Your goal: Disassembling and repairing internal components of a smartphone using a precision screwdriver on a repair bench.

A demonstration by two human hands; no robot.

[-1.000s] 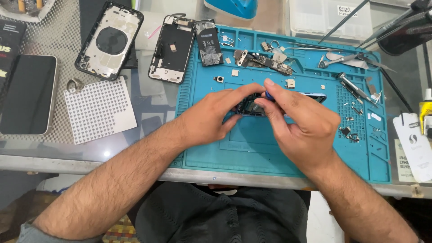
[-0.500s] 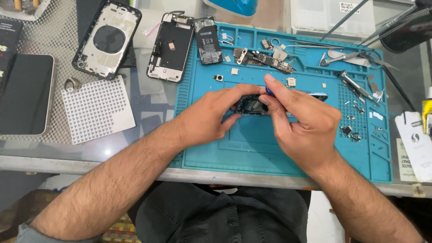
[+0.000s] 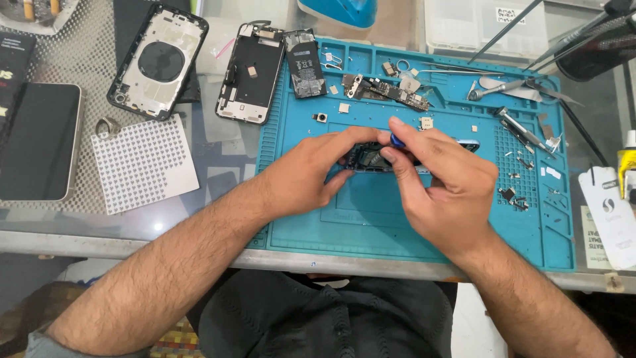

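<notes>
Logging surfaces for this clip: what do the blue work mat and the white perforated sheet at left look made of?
The blue work mat looks like matte silicone or rubber: moulded trays and ridges, no glare. The white perforated sheet appears to be thin stiff plastic or coated metal, lying flat with regular rows of holes; which one is unclear.

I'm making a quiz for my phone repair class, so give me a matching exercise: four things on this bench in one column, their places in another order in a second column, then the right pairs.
Things:
1. small black rectangular battery
2. white perforated square sheet
3. dark-screened phone with pale edge
4. small blue pick

Places:
A. at the table's far left
B. pinched in the right hand
C. at the top left corner of the blue silicone work mat
D. on the glass, left of the mat

Pairs: 1-C, 2-D, 3-A, 4-B
</notes>
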